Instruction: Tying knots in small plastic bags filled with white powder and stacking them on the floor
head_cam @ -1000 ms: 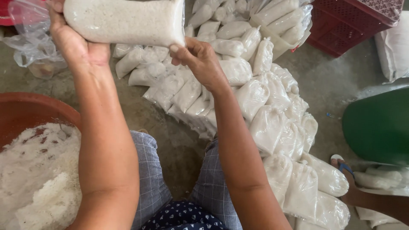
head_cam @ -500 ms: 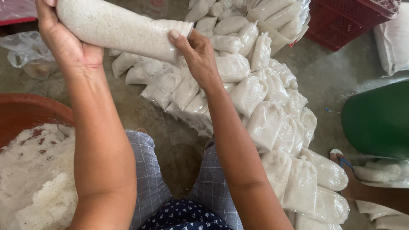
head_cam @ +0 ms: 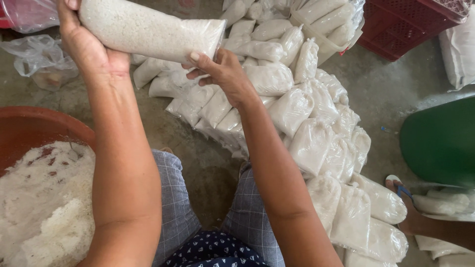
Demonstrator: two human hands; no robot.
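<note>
Bag of white grains point(head_cam: 148, 30) now tilted lower, gripped at both ends by left hand point(head_cam: 86, 47) and right hand point(head_cam: 222, 74), above the bag pile point(head_cam: 307, 123).

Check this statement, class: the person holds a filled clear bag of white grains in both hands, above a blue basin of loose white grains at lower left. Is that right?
One detail is wrong: the basin is reddish-brown, not blue, as the head view shows. The left hand and right hand do hold the filled clear bag.
</note>
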